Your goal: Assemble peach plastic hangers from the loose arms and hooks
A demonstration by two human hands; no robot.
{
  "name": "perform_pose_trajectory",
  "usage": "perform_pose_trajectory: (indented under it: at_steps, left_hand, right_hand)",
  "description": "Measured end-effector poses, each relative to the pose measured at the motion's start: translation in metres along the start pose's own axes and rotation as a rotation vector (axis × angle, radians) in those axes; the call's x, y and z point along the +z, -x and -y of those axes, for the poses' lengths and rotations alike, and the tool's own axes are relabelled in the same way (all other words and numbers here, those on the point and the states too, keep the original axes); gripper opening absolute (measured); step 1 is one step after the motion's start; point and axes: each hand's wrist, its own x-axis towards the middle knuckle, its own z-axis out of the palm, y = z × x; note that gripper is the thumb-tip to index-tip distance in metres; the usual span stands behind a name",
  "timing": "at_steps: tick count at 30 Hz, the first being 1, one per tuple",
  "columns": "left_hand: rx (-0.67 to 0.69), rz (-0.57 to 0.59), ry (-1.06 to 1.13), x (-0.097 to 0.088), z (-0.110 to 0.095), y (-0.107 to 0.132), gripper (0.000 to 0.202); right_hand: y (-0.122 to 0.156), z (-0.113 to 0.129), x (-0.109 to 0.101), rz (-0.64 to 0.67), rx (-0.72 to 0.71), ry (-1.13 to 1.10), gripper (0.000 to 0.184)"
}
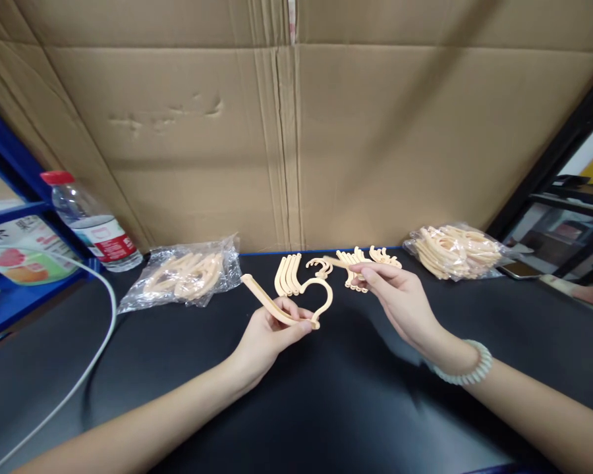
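My left hand (271, 329) is closed on a beige plastic hanger piece (286, 304), a straight arm ending in a curved hook, held above the black table (326, 408). My right hand (398, 296) pinches a thin beige plastic strip (340, 263) between thumb and fingers, just right of the hook. Behind both hands lie loose beige parts: a stack of curved arms (287, 273), a small hook piece (321, 265) and a row of small clips (370, 258).
Two clear bags of beige parts lie on the table, one at the left (185, 273), one at the right (454, 250). A water bottle (91, 224) stands far left beside a white cable (93, 355). A cardboard wall (296, 145) closes the back.
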Motion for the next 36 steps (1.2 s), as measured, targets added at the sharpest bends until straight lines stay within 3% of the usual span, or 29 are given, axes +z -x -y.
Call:
perform_pose_trajectory:
  at_steps: [4, 11, 14, 18, 25, 36]
  left_hand:
    - [0.019, -0.016, -0.020, 0.000, 0.002, -0.001, 0.028]
    - [0.002, -0.061, -0.111, -0.004, 0.005, -0.002, 0.024]
    - [-0.007, -0.041, -0.142, -0.004, 0.005, -0.002, 0.023]
    - [-0.003, 0.011, -0.154, -0.002, 0.001, -0.003, 0.018]
    - [0.041, 0.147, -0.143, -0.005, 0.001, -0.006, 0.010]
    - [0.045, 0.205, -0.175, -0.008, 0.000, -0.008, 0.008]
  right_hand:
    - [0.003, -0.004, 0.002, 0.010, 0.128, -0.097, 0.025]
    - [0.009, -0.011, 0.011, 0.056, 0.248, -0.312, 0.058]
    - [0.014, -0.013, 0.018, 0.181, 0.340, -0.361, 0.045]
    - [0.019, -0.017, 0.028, 0.305, 0.314, -0.305, 0.026]
    - [0.021, -0.026, 0.030, 0.405, 0.301, -0.303, 0.023]
    - [0.019, -0.027, 0.028, 0.452, 0.264, -0.273, 0.017]
